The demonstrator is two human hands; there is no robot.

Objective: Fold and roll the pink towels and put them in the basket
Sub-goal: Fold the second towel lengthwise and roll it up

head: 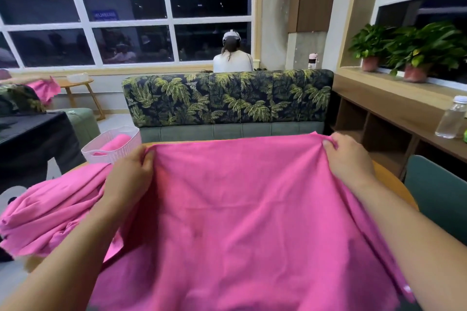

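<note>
Pink towel (247,222): large, spread flat-ish over round wooden tabletop (394,179), far edge lifted and stretched taut between both hands, near edge running out of view at bottom. Left hand (129,174): fingers curled, pinching far-left corner of towel, cloth bunched in the grip. Right hand (350,156): fingers closed, pinching far-right corner of towel, thumb on top of gathered fabric. Pile of further pink towels (50,214): crumpled, unfolded, at left side of tabletop, just beside and partly under the left forearm, overhanging the edge. Basket (111,145): pale, ribbed plastic, at far-left of tabletop beyond the left hand; pink rolled towel (117,142) inside, leaning against the wall. Sofa (227,101): behind tabletop, palm-leaf print back, grey-green base. Seated person (232,55): beyond sofa, back to camera, headset worn, facing large dark window (126,7). Small wooden side table (78,88): far left, white container on top. Wooden shelf unit (394,121): along right wall, clear plastic bottle (451,118) standing on top. Two potted plants (404,50): on right window sill, pink pots. Teal chair (437,194): right of tabletop, partly seen. Black-draped table: left edge of view, well apart from the towels.
</note>
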